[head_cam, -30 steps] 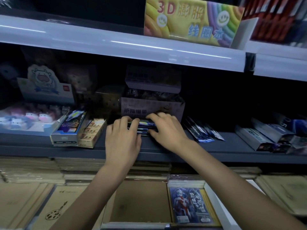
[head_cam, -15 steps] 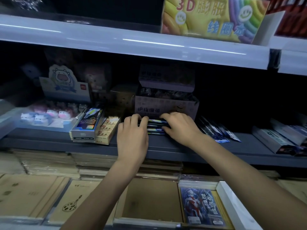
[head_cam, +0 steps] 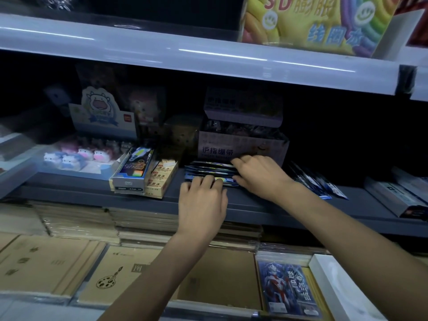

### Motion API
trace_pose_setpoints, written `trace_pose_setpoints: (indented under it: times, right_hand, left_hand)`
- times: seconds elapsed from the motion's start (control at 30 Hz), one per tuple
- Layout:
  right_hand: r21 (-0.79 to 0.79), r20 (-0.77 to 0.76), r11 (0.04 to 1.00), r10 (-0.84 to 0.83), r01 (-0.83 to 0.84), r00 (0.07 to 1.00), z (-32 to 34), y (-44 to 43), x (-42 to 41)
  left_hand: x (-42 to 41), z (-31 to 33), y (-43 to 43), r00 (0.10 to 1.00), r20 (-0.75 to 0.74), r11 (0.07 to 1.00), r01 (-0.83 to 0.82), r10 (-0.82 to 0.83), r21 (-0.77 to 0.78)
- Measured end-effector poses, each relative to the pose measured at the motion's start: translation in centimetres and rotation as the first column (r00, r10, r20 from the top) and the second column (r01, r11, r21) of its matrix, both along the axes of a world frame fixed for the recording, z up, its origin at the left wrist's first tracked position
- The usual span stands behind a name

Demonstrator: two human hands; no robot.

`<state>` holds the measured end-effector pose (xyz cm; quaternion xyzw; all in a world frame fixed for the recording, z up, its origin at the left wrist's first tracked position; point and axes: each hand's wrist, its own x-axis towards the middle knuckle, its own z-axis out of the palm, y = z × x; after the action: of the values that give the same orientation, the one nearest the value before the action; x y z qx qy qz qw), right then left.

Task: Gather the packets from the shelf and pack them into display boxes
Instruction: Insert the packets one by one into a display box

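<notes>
A pile of dark blue packets lies flat on the grey shelf, close to its near edge. The pile is long from left to right, so its short ends point left and right. The packets do not line up well, and some stick out at the left end.

The left hand is at the near side of the pile. Its fingers bend down over the near edge and hold the packets there. The thumb is hidden. The right hand is at the right end of the pile. Its fingers curl over the top and the far side, and it grips the packets too.

Just behind the pile stands an open box with its lid up. More loose packets lie on the shelf to the right, apart from the pile. To the left are a pen box and a yellow box side by side, and further left a tray of little toy cows.

Below the shelf lie brown notebooks and a hero card pack.
</notes>
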<state>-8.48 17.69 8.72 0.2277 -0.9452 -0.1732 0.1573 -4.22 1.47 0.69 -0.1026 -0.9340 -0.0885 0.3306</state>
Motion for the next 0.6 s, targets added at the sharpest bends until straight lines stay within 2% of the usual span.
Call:
trace_pose_setpoints:
  times: [0.07, 0.13, 0.2, 0.37, 0.43, 0.53, 0.6]
  right_hand:
    - [0.121, -0.007, 0.992, 0.028, -0.027, 1.0, 0.1, -0.6, 0.1]
    - [0.165, -0.017, 0.986, 0.028, -0.025, 0.999, 0.4, -1.1, 0.0]
    - [0.115, -0.013, 0.993, -0.01, 0.011, 1.0, 0.6, -1.7, -0.1]
    - [-0.12, 0.044, 0.984, -0.125, 0.13, 0.991, 0.1, -2.4, -0.1]
    - [-0.062, 0.022, 0.992, -0.11, 0.111, 0.994, -0.1, -2.2, -0.2]
    - [0.115, -0.023, 0.993, -0.013, 0.016, 1.0, -0.3, -2.2, -0.3]
    - [0.127, -0.021, 0.992, 0.0, 0.003, 1.0, 0.0, -2.4, -0.4]
  left_hand:
    - [0.1, 0.0, 0.0, 1.0, 0.009, 1.0, -0.002, 0.002, -0.009]
    - [0.1, 0.1, 0.0, 1.0, 0.022, 1.0, -0.002, 0.003, -0.017]
    - [0.1, 0.1, 0.0, 0.999, 0.035, 1.0, -0.002, 0.002, -0.016]
    - [0.0, 0.0, -0.2, 0.998, 0.06, 1.0, 0.009, -0.009, 0.01]
    - [-0.1, 0.0, -0.2, 0.997, 0.07, 1.0, 0.008, -0.009, 0.007]
    - [-0.1, 0.0, -0.2, 0.997, 0.082, 1.0, 0.004, -0.003, -0.016]
    - [-0.1, 0.1, -0.2, 0.996, 0.087, 1.0, -0.002, 0.004, -0.024]
